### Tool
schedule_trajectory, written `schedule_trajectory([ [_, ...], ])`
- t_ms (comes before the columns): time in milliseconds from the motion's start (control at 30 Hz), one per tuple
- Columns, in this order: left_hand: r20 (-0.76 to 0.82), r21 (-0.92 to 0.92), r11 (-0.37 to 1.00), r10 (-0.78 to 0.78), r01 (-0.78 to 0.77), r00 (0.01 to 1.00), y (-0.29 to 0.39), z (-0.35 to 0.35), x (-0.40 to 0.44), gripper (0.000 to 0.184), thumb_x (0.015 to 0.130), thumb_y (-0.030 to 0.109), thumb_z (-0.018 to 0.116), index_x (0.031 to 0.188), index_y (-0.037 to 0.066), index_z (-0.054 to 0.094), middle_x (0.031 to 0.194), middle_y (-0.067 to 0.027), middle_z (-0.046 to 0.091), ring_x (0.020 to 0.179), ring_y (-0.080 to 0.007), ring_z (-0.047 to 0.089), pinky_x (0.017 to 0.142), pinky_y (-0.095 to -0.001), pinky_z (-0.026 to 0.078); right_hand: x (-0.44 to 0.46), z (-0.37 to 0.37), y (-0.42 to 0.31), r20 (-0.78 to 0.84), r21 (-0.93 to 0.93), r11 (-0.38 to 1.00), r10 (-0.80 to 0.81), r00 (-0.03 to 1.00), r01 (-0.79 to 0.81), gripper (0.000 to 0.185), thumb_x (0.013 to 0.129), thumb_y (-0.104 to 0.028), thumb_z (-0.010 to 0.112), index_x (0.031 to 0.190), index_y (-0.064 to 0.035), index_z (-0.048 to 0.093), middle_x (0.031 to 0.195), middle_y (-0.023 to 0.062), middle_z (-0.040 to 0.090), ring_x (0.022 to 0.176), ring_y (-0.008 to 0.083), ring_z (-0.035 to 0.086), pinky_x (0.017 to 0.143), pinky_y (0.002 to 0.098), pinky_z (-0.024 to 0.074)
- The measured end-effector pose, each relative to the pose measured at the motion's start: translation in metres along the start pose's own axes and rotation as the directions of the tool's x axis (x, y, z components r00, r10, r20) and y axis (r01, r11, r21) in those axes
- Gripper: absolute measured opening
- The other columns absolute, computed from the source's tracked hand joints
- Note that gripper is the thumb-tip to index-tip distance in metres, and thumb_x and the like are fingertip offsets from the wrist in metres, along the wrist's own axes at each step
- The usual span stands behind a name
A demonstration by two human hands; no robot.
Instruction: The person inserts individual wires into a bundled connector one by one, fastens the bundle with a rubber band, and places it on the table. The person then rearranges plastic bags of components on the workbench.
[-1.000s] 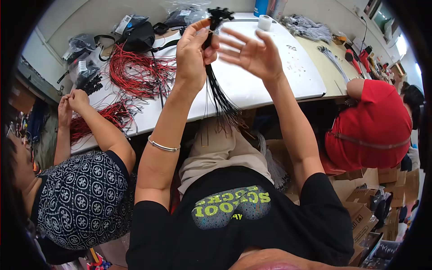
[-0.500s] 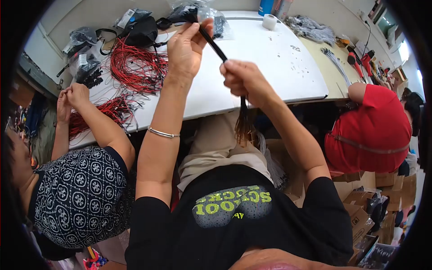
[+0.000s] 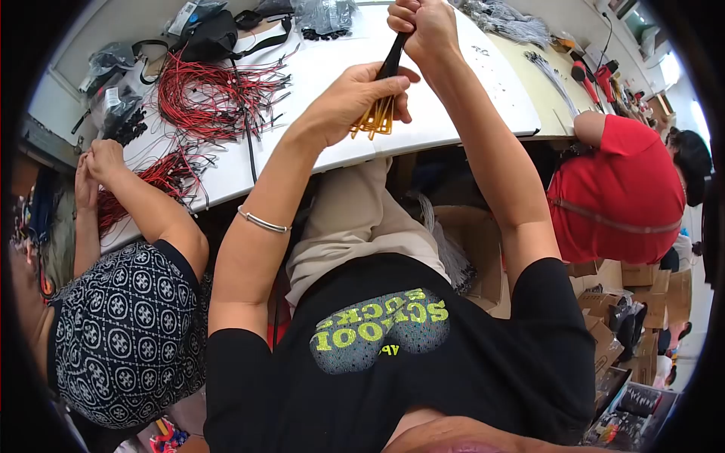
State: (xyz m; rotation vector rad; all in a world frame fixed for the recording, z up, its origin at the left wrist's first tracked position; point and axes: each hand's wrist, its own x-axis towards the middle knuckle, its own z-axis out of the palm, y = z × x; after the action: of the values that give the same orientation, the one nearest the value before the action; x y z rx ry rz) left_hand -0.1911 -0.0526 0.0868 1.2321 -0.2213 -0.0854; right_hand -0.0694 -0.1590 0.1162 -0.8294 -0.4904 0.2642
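A bundle of thin black cords (image 3: pixel 393 59) with flat, yellow-gold ends (image 3: pixel 375 119) hangs between my two hands over the table's front edge. My right hand (image 3: pixel 429 30) is closed in a fist around its upper part, near the top of the view. Lower down, my left hand (image 3: pixel 366 98) has its thumb across the front of the bundle and its fingers behind, just above the yellow ends. Those ends fan out below my left palm. Whatever lies above my right fist is out of view.
Red and black wires (image 3: pixel 204 94) lie in piles on the white table (image 3: pixel 325 136) at left, beside a black bag (image 3: pixel 208 38) and plastic bags. Co-workers sit at left in a patterned top (image 3: pixel 128 332) and at right in a red shirt (image 3: pixel 615 192). Heat guns (image 3: pixel 604 79) lie far right.
My right hand has moved up to the bundle's upper part. My left hand has come down to its lower part. The yellow ends have risen from my lap to above the table edge.
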Motion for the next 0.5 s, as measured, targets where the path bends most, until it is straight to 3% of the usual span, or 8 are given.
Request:
schedule_trajectory([
  [167,-0.048,0.036,0.996,-0.074,0.076,0.996,-0.007,0.000,0.004,0.019,0.096,0.018,0.057,0.103,0.001,0.057,0.070,-0.0038,0.059,0.054,-0.0081,0.054,0.047,-0.0178,0.043,0.021,0.004,0.008,-0.086,0.039,0.991,-0.122,0.989,0.125,0.021,0.102,-0.015,0.036,0.100,-0.0008,0.051,0.061,-0.0064,0.034,0.047,0.0016,0.025,0.040,0.0178,0.0205],
  [233,-0.077,-0.059,0.986,-0.157,0.153,0.985,-0.011,-0.001,0.006,0.013,0.095,0.013,0.052,0.096,0.001,0.056,0.065,-0.0028,0.056,0.048,-0.0069,0.049,0.042,-0.0182,0.039,0.016,-0.006,0.012,-0.125,0.054,0.995,-0.072,0.990,0.080,0.021,0.103,-0.013,0.034,0.104,0.0010,0.050,0.063,-0.0039,0.035,0.047,0.0023,0.026,0.040,0.0183,0.0215],
  [333,-0.121,-0.164,0.978,-0.146,0.125,0.982,-0.033,-0.002,0.008,0.013,0.095,0.014,0.051,0.096,0.001,0.055,0.063,-0.0011,0.054,0.044,-0.0056,0.045,0.039,-0.0173,0.033,0.007,-0.003,0.017,-0.194,0.123,0.992,0.050,0.980,-0.026,0.021,0.103,-0.013,0.036,0.107,0.0016,0.050,0.063,-0.0043,0.034,0.047,0.0029,0.026,0.040,0.0187,0.0218],
  [400,-0.163,-0.039,0.982,-0.188,0.184,0.969,-0.042,-0.004,0.007,0.020,0.095,0.019,0.053,0.102,0.000,0.054,0.066,-0.0021,0.055,0.051,-0.0106,0.050,0.047,-0.0229,0.042,-0.002,0.001,0.023,-0.297,0.110,0.970,0.239,0.925,-0.215,0.021,0.100,-0.012,0.039,0.110,0.0034,0.051,0.062,-0.0052,0.035,0.047,0.0026,0.026,0.040,0.0192,0.0208],
  [433,-0.159,-0.040,0.982,-0.187,0.183,0.969,-0.043,-0.002,0.005,0.020,0.095,0.019,0.053,0.102,0.000,0.054,0.066,-0.0021,0.055,0.051,-0.0106,0.050,0.047,-0.0229,0.042,0.000,-0.001,0.023,-0.299,0.107,0.971,0.236,0.925,-0.213,0.021,0.100,-0.012,0.039,0.110,0.0034,0.051,0.062,-0.0052,0.035,0.047,0.0026,0.026,0.040,0.0192,0.0208],
  [500,-0.188,0.272,0.954,-0.073,0.123,0.979,-0.045,0.002,0.002,0.025,0.094,0.020,0.053,0.107,-0.001,0.053,0.073,-0.0049,0.057,0.060,-0.0155,0.054,0.057,-0.0279,0.045,0.005,-0.007,0.021,-0.252,-0.097,0.954,0.252,0.934,-0.283,0.023,0.099,-0.012,0.041,0.110,0.0039,0.053,0.061,-0.0052,0.036,0.047,0.0026,0.026,0.040,0.0196,0.0206],
])
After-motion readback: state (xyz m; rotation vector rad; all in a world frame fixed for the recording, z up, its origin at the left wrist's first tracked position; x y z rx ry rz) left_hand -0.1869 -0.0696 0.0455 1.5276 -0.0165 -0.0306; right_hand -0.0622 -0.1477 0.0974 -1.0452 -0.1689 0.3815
